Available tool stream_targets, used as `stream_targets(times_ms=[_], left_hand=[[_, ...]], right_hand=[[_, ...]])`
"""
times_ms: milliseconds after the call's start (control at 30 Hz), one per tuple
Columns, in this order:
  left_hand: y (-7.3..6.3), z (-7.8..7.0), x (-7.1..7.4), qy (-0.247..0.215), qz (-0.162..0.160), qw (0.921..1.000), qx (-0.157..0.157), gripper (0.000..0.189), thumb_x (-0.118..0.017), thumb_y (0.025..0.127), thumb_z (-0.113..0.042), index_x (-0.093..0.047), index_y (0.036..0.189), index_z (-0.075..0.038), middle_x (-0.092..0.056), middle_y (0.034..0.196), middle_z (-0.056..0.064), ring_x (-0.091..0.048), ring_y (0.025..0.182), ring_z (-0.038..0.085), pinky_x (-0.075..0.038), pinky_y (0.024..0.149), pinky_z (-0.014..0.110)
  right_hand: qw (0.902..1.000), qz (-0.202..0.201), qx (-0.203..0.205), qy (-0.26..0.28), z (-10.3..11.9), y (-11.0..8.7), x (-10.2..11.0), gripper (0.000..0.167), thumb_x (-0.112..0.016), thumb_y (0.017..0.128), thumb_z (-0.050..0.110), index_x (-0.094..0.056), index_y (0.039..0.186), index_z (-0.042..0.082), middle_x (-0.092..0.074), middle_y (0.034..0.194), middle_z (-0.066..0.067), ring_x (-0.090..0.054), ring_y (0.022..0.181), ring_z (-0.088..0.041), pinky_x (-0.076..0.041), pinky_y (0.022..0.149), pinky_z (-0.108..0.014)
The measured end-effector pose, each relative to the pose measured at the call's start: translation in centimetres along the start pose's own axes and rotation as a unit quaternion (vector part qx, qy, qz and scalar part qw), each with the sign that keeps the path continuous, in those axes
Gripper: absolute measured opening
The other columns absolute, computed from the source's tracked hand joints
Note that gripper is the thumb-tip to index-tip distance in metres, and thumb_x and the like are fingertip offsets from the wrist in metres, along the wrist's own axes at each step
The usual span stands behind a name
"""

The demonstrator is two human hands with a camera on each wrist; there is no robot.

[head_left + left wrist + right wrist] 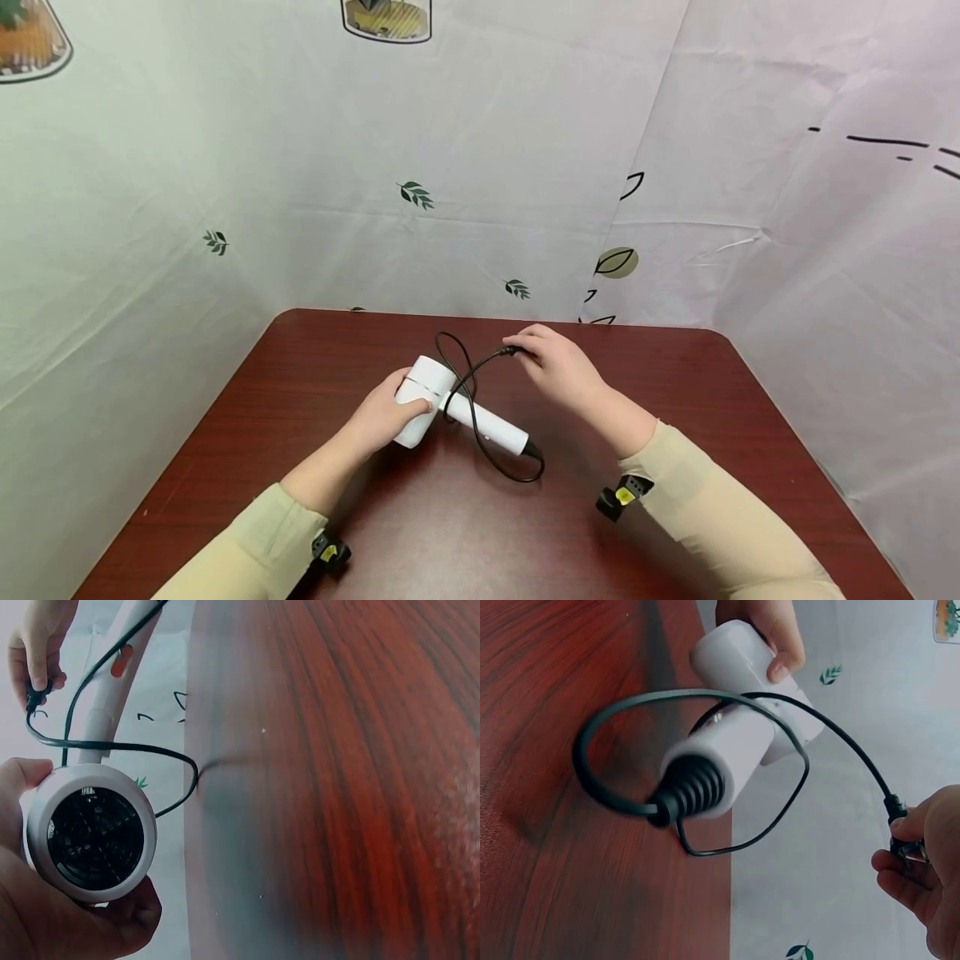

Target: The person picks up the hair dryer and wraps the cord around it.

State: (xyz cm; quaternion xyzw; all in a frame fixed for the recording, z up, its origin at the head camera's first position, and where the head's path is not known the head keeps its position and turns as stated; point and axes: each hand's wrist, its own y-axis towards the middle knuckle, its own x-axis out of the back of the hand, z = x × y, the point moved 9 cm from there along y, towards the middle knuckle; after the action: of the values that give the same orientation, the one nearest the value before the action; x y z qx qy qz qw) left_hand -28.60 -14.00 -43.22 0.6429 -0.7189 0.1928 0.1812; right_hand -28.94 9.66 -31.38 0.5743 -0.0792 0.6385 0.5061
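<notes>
A white hair dryer (486,423) is gripped round its barrel by my left hand (384,414), thumb across the near side. Its handle points right and toward me. In the left wrist view the round dark grille (96,838) of the barrel faces the camera, and orange switches (121,661) show on the handle. A black cord (491,454) leaves the handle's end, loops across the dryer and runs up to my right hand (562,367). That hand pinches the plug (901,829) end of the cord between thumb and fingers, mostly covering the plug.
The dark red wooden table (465,533) lies under both hands, its far edge against a pale curtain (487,150) printed with leaves. More curtain hangs at both sides. A small black camera is strapped on each wrist.
</notes>
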Motion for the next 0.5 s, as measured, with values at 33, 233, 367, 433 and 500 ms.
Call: stream_targets(times_ms=[33,233,367,433,500], left_hand=[[0.0,0.0,-0.1,-0.001,0.003,1.0,0.0,0.068,-0.071,0.08,-0.022,-0.046,0.142,-0.013,-0.064,0.109,0.01,-0.062,0.088,0.022,-0.052,0.071,0.034],[-0.2,-0.1,-0.2,-0.004,0.019,0.9998,0.001,0.068,-0.069,0.079,-0.02,-0.047,0.142,-0.013,-0.065,0.107,0.009,-0.062,0.086,0.021,-0.051,0.07,0.034],[-0.3,-0.2,-0.3,-0.011,0.026,0.9996,0.0,0.067,-0.069,0.079,-0.02,-0.048,0.142,-0.011,-0.065,0.107,0.01,-0.062,0.085,0.02,-0.051,0.068,0.034],[-0.3,-0.2,-0.3,-0.017,0.028,0.9995,0.001,0.067,-0.068,0.079,-0.019,-0.048,0.142,-0.01,-0.064,0.107,0.01,-0.062,0.084,0.02,-0.052,0.068,0.034],[-0.3,-0.2,-0.3,-0.02,0.028,0.9994,0.002,0.067,-0.068,0.079,-0.019,-0.048,0.142,-0.01,-0.064,0.108,0.01,-0.062,0.084,0.02,-0.052,0.068,0.034]], right_hand=[[1.0,0.0,-0.003,0.0,-0.1,0.1,0.0,0.028,-0.067,0.092,0.002,-0.073,0.118,0.011,-0.066,0.109,-0.001,-0.063,0.094,-0.014,-0.052,0.077,-0.033],[0.9995,0.001,-0.031,-0.002,-1.2,0.6,-0.3,0.028,-0.066,0.093,0.004,-0.072,0.121,0.01,-0.066,0.11,-0.001,-0.064,0.095,-0.016,-0.052,0.078,-0.034],[0.9987,0.001,-0.051,0.003,-2.1,0.8,-0.3,0.028,-0.065,0.094,0.005,-0.071,0.121,0.009,-0.066,0.111,-0.003,-0.064,0.096,-0.018,-0.052,0.08,-0.036],[0.9982,0.0,-0.06,0.004,-2.6,0.9,-0.4,0.028,-0.065,0.094,0.006,-0.071,0.121,0.01,-0.066,0.112,-0.004,-0.065,0.097,-0.019,-0.052,0.081,-0.037],[0.9975,0.001,-0.071,0.004,-3.1,0.9,-0.4,0.028,-0.065,0.095,0.007,-0.071,0.122,0.01,-0.066,0.114,-0.004,-0.065,0.098,-0.019,-0.052,0.08,-0.037]])
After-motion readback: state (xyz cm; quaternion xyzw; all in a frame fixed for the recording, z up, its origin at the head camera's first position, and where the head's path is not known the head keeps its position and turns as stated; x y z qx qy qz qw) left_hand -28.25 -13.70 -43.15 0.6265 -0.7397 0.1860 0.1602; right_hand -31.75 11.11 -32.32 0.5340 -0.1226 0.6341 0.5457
